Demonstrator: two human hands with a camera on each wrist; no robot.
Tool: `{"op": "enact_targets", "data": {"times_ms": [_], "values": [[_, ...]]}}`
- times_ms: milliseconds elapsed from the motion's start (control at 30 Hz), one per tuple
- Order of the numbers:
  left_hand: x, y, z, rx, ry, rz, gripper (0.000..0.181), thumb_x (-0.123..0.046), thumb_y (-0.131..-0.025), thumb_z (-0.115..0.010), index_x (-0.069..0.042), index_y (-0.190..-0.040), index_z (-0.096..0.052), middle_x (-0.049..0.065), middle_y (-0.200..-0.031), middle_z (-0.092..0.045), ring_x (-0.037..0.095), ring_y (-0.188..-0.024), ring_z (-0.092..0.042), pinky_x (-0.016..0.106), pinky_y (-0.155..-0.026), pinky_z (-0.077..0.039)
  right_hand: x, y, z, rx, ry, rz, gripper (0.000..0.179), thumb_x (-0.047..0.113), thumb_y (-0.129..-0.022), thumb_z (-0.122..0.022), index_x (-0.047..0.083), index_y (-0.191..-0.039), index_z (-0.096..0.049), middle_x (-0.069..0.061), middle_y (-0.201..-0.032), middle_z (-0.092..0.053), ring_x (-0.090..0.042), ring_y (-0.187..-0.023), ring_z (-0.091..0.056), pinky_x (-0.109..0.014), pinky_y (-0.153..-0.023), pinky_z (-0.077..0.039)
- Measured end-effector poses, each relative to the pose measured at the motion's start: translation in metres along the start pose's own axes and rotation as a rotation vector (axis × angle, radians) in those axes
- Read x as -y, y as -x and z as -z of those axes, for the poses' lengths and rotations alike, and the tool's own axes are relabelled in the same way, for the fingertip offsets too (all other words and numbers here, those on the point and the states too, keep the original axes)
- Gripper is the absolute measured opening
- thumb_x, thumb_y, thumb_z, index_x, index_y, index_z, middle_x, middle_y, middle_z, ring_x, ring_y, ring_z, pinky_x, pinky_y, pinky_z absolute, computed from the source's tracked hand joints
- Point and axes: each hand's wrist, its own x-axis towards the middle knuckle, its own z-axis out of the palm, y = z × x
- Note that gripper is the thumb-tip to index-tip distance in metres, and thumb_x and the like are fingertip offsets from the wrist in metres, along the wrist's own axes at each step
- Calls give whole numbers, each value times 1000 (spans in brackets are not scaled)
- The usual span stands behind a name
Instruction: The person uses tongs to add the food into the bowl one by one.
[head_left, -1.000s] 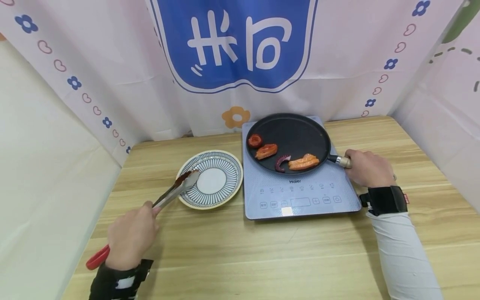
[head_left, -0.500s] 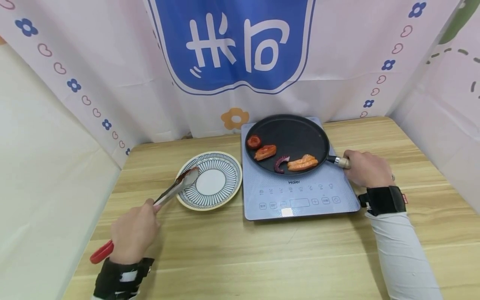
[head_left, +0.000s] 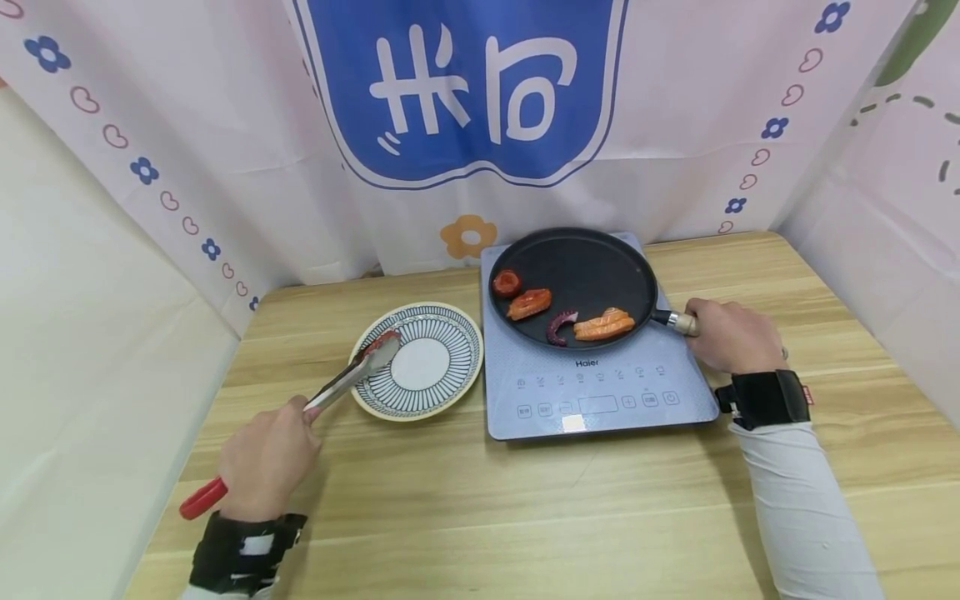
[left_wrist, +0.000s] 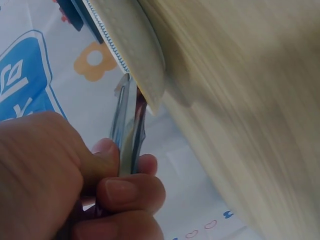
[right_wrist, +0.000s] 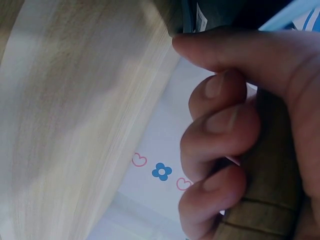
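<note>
My left hand grips metal tongs with a red handle end showing behind the wrist. The tong tips lie over the left rim of a patterned plate, with a reddish patch beside them; whether it is food I cannot tell. In the left wrist view, thumb and fingers curl round the tongs, close to the plate's edge. My right hand grips the wooden handle of a black frying pan. In the pan are a tomato piece, an orange-red food piece, an octopus tentacle and a salmon-like piece.
The pan sits on a light blue Haier induction cooktop, right of the plate. All stand on a wooden table. A printed cloth hangs behind the table's far edge, with pale cloth on both sides.
My left hand and the tongs have shifted slightly forward, and more red shows at the tong tips. My right hand stays on the pan handle; the pan and its food stay put.
</note>
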Motion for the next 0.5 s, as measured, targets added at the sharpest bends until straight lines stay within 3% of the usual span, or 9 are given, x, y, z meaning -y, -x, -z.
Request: {"op": "enact_targets", "data": {"times_ms": [500], "values": [[7, -6, -13, -79, 56, -56, 24, -28, -106, -54, -9, -96, -65, 6, -61, -50, 24, -53, -45, 38, -45, -30, -1, -1, -2, -20, 21, 22, 14, 11, -93, -66, 5, -106, -65, -11, -78, -63, -29, -68, -55, -44, -56, -43]]}}
